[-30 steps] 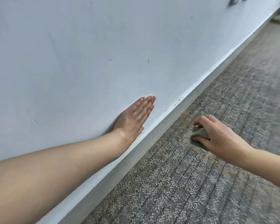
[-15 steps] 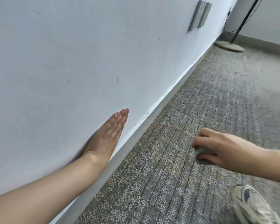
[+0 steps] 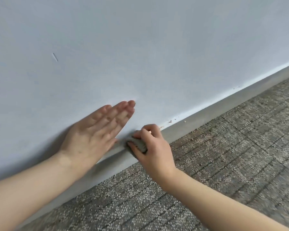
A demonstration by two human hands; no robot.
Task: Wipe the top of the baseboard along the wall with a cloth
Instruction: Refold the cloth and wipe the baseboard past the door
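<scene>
Debris (image 3: 170,121) on baseboard (image 3: 207,114), L hand (image 3: 93,134) beside cloth (image 3: 138,144)

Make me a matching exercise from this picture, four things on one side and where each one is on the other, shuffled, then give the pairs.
Things
1 left hand
2 cloth
3 crumbs
4 carpet

Places
A on the baseboard top, past the cloth
B flat against the wall
C below the baseboard
D gripped in the right hand

Pairs: 1-B, 2-D, 3-A, 4-C
</scene>
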